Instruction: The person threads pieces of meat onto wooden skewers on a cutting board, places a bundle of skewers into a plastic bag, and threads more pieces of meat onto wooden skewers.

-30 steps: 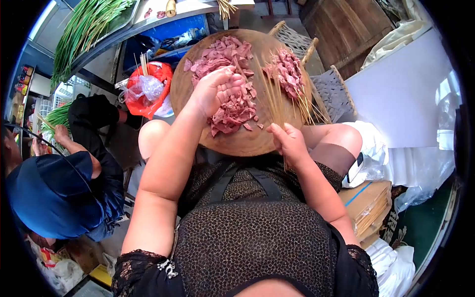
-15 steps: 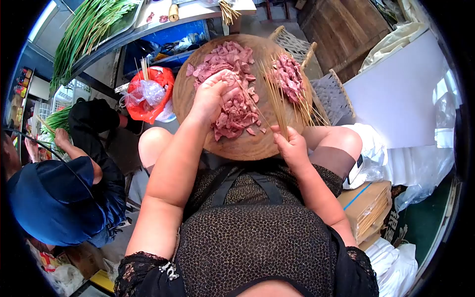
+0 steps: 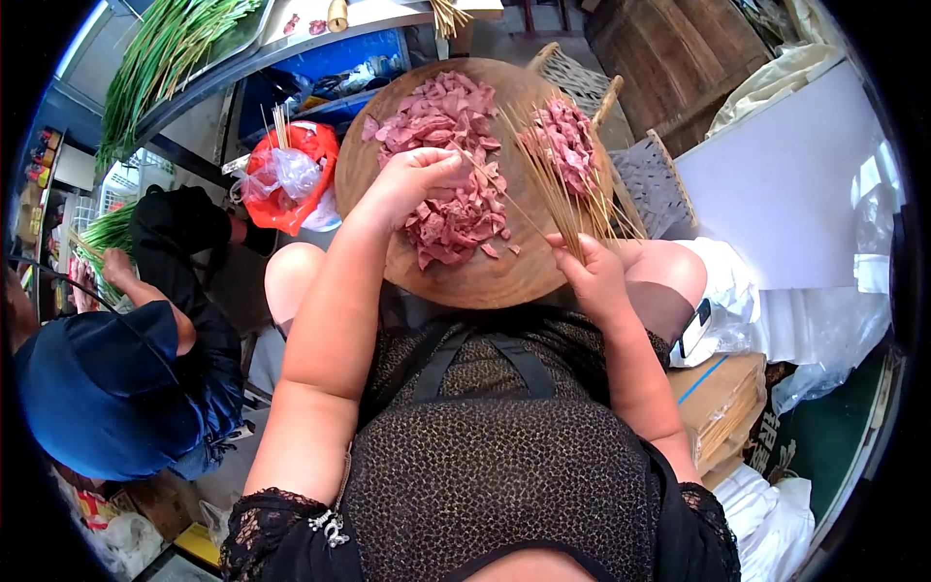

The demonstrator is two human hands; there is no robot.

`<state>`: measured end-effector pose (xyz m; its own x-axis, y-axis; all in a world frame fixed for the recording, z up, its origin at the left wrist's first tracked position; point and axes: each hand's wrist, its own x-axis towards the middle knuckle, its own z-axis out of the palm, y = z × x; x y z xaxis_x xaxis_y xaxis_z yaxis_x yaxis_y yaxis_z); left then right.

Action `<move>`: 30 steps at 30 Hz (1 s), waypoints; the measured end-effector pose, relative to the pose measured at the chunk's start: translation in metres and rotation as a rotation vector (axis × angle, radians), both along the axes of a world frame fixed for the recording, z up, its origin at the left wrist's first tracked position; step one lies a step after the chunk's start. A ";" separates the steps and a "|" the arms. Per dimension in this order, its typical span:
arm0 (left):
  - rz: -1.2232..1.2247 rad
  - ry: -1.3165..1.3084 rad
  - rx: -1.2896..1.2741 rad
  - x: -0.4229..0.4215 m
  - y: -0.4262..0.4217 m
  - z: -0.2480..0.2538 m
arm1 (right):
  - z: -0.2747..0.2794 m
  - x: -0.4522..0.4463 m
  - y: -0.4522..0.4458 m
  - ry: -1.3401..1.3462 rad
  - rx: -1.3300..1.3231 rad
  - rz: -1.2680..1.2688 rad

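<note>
Pink sliced meat lies in a long pile on a round wooden board over my knees. My left hand is closed above the pile, its fingertips pinched at the upper end of a thin skewer that slants down to the right. Whether meat is also between those fingers is hard to tell. My right hand is closed round the lower ends of a bundle of bamboo skewers. Beside that bundle, skewered meat rests on the board's right side, its bare stick ends pointing down and right.
A red bag with clear plastic and sticks stands left of the board. Another person in dark blue sits at the left by green stalks. A table runs behind. Woven stools and flat cardboard are on the right.
The left hand's fingers have gone from spread to pinched, and a single skewer now spans between the hands. My right hand has shifted slightly right with the bundle.
</note>
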<state>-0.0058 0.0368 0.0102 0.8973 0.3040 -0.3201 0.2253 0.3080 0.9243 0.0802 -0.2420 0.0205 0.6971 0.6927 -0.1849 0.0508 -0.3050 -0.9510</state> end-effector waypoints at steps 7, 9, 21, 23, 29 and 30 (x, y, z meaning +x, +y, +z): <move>0.319 -0.179 -0.224 0.014 0.009 -0.016 | 0.000 -0.003 0.006 0.083 0.084 -0.010; 0.348 -0.275 -0.315 0.017 0.008 -0.016 | -0.002 -0.008 0.011 0.075 0.086 -0.022; 0.330 -0.343 -0.357 0.022 -0.004 -0.011 | -0.008 -0.011 0.010 0.123 0.045 -0.056; 0.315 -0.349 -0.358 0.023 -0.002 -0.013 | -0.006 -0.013 0.011 0.119 0.070 -0.083; 0.291 -0.341 -0.359 0.021 -0.008 -0.006 | -0.009 -0.020 0.014 0.170 0.092 -0.114; 0.295 -0.334 -0.366 0.021 -0.009 -0.003 | -0.011 -0.021 0.016 0.169 0.092 -0.112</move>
